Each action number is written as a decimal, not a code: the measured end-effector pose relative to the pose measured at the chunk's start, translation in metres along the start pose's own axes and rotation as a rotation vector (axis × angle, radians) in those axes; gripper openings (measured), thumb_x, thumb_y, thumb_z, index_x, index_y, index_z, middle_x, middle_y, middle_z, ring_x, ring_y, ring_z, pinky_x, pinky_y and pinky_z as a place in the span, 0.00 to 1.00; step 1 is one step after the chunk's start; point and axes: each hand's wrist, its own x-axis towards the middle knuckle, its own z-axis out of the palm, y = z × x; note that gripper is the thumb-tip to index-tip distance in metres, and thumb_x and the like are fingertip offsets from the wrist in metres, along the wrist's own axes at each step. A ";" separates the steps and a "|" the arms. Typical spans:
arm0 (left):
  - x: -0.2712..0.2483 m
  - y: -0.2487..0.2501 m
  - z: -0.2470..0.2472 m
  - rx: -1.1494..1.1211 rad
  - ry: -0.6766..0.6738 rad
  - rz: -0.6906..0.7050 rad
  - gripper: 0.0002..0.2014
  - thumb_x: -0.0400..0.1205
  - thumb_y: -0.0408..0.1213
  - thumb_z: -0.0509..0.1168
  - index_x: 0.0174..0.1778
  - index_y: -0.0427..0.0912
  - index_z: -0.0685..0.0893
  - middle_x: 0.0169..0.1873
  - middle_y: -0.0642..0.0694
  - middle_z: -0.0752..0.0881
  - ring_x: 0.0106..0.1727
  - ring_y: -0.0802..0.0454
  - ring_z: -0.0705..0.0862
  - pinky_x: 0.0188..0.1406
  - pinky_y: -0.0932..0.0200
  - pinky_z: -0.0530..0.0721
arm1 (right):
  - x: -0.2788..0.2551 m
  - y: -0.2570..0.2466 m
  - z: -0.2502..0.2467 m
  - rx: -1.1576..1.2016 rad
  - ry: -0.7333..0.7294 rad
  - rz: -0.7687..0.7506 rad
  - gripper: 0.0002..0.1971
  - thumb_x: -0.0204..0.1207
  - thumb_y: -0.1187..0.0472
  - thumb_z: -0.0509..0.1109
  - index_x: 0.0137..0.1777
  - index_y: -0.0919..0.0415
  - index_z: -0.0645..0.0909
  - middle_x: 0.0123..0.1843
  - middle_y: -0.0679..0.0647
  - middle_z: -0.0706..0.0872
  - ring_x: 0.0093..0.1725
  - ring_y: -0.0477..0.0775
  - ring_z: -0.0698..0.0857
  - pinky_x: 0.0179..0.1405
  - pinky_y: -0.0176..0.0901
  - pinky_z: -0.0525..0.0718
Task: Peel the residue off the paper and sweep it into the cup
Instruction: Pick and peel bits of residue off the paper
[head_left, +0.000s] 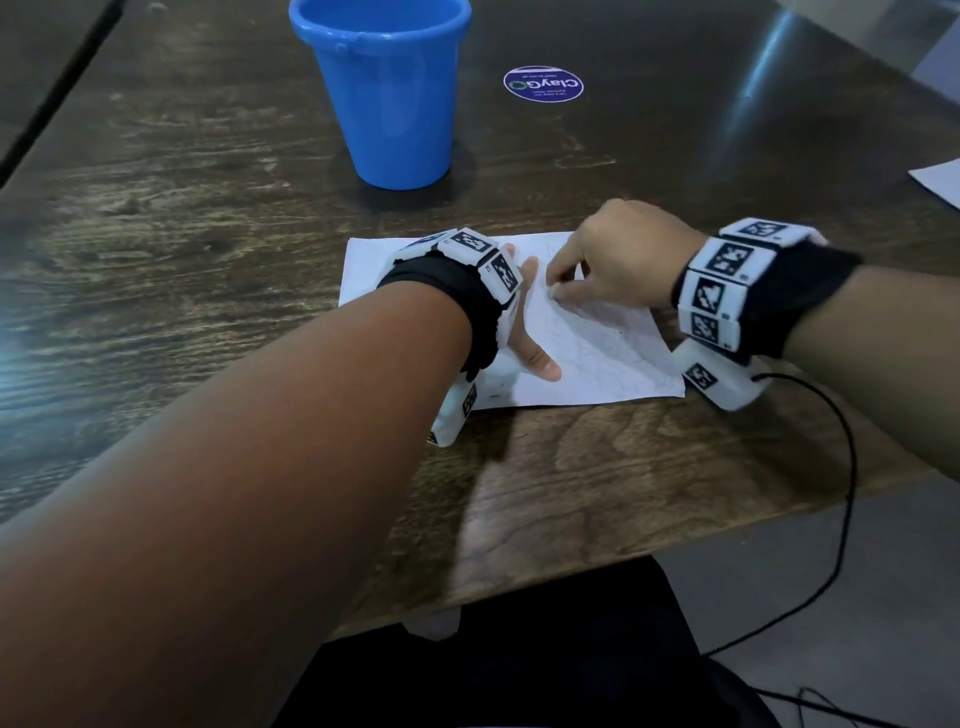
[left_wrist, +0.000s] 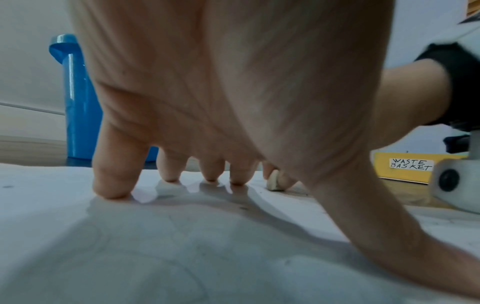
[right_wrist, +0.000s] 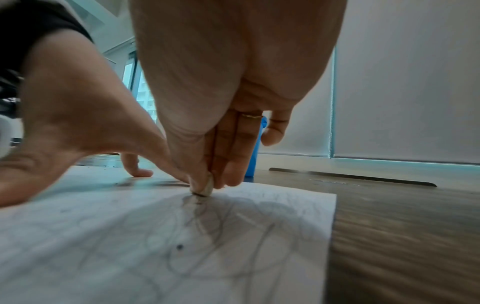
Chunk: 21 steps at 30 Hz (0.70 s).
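Dark wood table (head_left: 208, 208), white paper (head_left: 597, 364), blue cup (head_left: 389, 104)

The tabletop (head_left: 182, 218) is dark wood-grain, smooth with a soft sheen that catches window light. The paper (head_left: 597, 358) is thin, matt white, slightly crinkled and covered with faint grey pencil lines. The blue cup (head_left: 389, 98) is moulded plastic, smooth and semi-glossy. A small off-white eraser (right_wrist: 205, 188) looks matt and rubbery, its edge smudged grey. The round sticker (head_left: 543, 84) looks glossy.
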 end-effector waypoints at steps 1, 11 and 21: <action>-0.001 0.000 0.001 -0.018 -0.004 -0.007 0.78 0.49 0.88 0.63 0.89 0.51 0.36 0.89 0.42 0.41 0.87 0.31 0.52 0.81 0.29 0.57 | 0.003 0.000 0.000 0.010 0.007 0.000 0.09 0.79 0.49 0.72 0.55 0.43 0.91 0.35 0.36 0.81 0.40 0.48 0.81 0.43 0.41 0.73; -0.001 0.003 0.003 -0.007 0.038 0.010 0.79 0.46 0.88 0.64 0.89 0.49 0.44 0.88 0.42 0.51 0.84 0.30 0.61 0.77 0.33 0.66 | -0.034 -0.018 0.008 0.083 -0.070 -0.142 0.14 0.75 0.42 0.66 0.54 0.40 0.90 0.41 0.39 0.90 0.39 0.44 0.85 0.43 0.47 0.85; -0.002 -0.001 0.007 -0.054 0.013 0.012 0.84 0.35 0.91 0.56 0.89 0.56 0.40 0.89 0.44 0.47 0.86 0.29 0.55 0.79 0.28 0.59 | -0.004 -0.013 0.004 -0.009 -0.020 -0.104 0.10 0.78 0.51 0.72 0.55 0.44 0.91 0.45 0.44 0.92 0.43 0.52 0.86 0.45 0.45 0.81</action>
